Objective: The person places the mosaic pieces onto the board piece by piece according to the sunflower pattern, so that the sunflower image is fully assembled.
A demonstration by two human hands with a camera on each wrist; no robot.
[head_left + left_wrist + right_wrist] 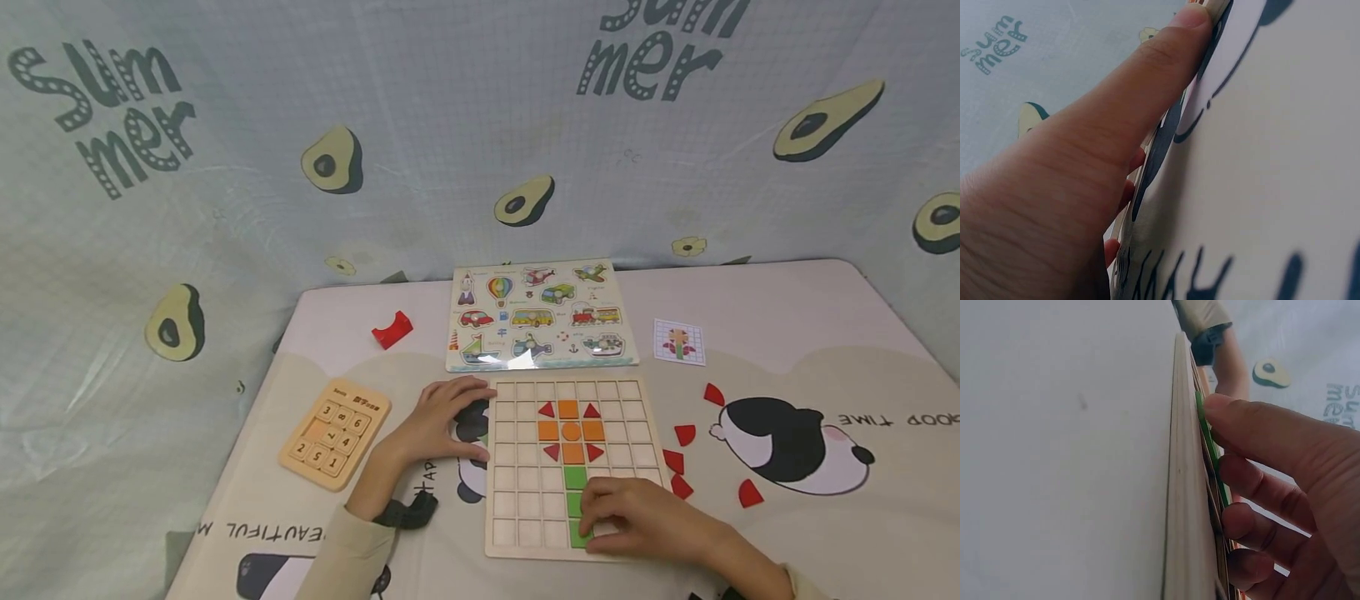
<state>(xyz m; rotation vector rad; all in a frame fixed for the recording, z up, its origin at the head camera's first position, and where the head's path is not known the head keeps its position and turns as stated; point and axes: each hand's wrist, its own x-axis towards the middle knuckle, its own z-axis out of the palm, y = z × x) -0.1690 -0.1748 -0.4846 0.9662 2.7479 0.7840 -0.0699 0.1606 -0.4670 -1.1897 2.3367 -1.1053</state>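
Note:
A wooden grid board [517, 467] lies on the printed mat. It holds a flower of orange and red tiles [572, 431] above a stem of green tiles [575, 477]. My right hand [637, 517] rests on the board's lower right, its curled fingers and thumb on the lowest green tile [579, 534]. In the right wrist view the thumb [1254, 425] touches the green tile's edge [1205, 428] on the board [1179, 487]. My left hand [442, 421] lies flat on the mat against the board's left edge. In the left wrist view the left hand's thumb [1147, 81] lies straight along the mat [1272, 156].
Several loose red quarter-round pieces [685, 434] lie right of the board. A pattern card [678, 342] and a vehicle peg puzzle [540, 315] sit behind it. A number slide puzzle [335, 432] and a red arch block [392, 329] are to the left. An avocado-print cloth [225, 167] hangs behind.

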